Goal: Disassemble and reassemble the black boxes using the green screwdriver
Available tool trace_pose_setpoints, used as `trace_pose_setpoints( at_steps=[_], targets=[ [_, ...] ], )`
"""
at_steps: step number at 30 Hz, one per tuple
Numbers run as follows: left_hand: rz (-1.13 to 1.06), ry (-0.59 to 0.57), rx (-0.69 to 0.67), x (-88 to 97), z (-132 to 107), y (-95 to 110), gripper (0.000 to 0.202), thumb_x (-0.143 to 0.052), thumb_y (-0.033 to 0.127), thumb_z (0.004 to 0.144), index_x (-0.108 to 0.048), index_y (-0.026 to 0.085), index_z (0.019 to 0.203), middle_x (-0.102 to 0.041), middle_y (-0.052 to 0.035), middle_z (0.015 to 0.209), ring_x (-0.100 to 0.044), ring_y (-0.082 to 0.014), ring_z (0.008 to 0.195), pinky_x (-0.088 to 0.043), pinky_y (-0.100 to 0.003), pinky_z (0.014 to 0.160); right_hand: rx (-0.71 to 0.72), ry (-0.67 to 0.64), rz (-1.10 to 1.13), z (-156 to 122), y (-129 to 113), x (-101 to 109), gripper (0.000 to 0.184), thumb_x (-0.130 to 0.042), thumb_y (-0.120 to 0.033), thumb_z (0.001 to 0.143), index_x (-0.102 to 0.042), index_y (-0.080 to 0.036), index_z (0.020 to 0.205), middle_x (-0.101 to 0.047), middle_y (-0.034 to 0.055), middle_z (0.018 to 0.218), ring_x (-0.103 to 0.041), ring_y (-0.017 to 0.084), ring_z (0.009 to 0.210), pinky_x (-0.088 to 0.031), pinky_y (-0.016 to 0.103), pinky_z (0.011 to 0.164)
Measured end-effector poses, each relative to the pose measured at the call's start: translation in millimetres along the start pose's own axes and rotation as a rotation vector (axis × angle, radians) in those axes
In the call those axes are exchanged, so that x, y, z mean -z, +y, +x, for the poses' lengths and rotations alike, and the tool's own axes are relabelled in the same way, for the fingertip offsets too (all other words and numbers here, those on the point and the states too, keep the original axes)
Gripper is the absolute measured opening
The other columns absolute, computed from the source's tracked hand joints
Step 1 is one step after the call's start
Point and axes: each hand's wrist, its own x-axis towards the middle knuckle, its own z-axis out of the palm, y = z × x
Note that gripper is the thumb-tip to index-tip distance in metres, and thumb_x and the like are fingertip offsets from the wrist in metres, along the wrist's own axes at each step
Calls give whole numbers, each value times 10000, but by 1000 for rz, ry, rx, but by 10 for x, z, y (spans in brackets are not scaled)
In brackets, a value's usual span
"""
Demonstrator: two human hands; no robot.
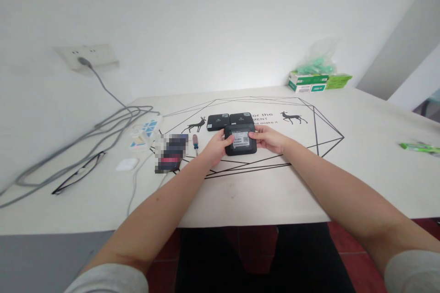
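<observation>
My left hand (216, 146) and right hand (270, 138) pinch one black box (240, 139) by its sides, just above the table (309, 183). It is square with rounded corners, a white label facing up. Two more black boxes (229, 121) lie side by side just behind. One screwdriver (195, 141) lies to the left.

Black square device (240, 139), white label facing up, tilted toward the camera above the table, gripped at both side edges.
</observation>
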Motion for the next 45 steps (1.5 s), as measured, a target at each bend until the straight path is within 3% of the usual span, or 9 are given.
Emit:
trace_pose_setpoints(
  at_steps=[8, 26, 32, 34, 38, 43, 45],
  targets=[
    [10, -8, -48, -31, -16, -11, 634, -1010, 343, 676, -691, 169, 1195, -794, -122, 1173, -733, -337, 1173, -547, -517, 1093, 46, 95, 41, 2, 31, -86, 224, -773, -419, 942, -755, -210, 1022, -843, 71, 1053, -775, 169, 830, -647, 303, 772],
    [18, 9, 21, -27, -26, 8, 594, -996, 324, 714, -706, 171, 1209, -804, -125, 1116, -765, -319, 1090, -608, -499, 1013, 101, 115, -7, 48, 78, -29, 400, -870, -552, 818, -751, -201, 968, -834, 66, 988, -752, 172, 821, -617, 292, 739],
    [1, 31, 25, -23, -17, 6, 569, -986, 331, 731, -708, 174, 1202, -798, -127, 1146, -760, -317, 1108, -609, -500, 1015, 95, -112, -95, -16, 25, -18, 658, -1026, -290, 615, -716, -225, 1191, -818, 77, 1186, -764, 215, 1038, -595, 372, 986],
    [-4, 35, 32, -24, -12, 4, 581, -985, 326, 732, -703, 172, 1216, -795, -130, 1154, -756, -314, 1116, -606, -496, 1020, 124, -158, -90, -16, 26, -23, 665, -1025, -293, 613, -709, -201, 1190, -816, 96, 1197, -769, 221, 1033, -585, 378, 1002],
    [52, 63, 4, -5, 12, -27, 577, -984, 378, 729, -698, 158, 1180, -804, -120, 1066, -775, -294, 1019, -625, -463, 966, 149, -163, -71, 6, 55, -28, 664, -1022, -340, 624, -696, -187, 1182, -818, 93, 1177, -774, 207, 996, -592, 333, 944],
    [261, 223, -67, 76, 47, -56, 507, -929, 526, 764, -700, 145, 1007, -785, -99, 881, -768, -261, 825, -646, -390, 773, 90, -116, -82, 3, 59, -13, 645, -1032, -386, 605, -708, -191, 1128, -827, 69, 1095, -770, 179, 907, -600, 281, 832],
    [277, 194, -44, 98, 43, -39, 498, -912, 522, 780, -708, 140, 1027, -790, -113, 917, -771, -270, 849, -647, -390, 761, 58, -89, -82, -3, 48, -10, 653, -1037, -400, 592, -712, -192, 1119, -828, 69, 1073, -769, 181, 893, -605, 287, 821]
  ],
)
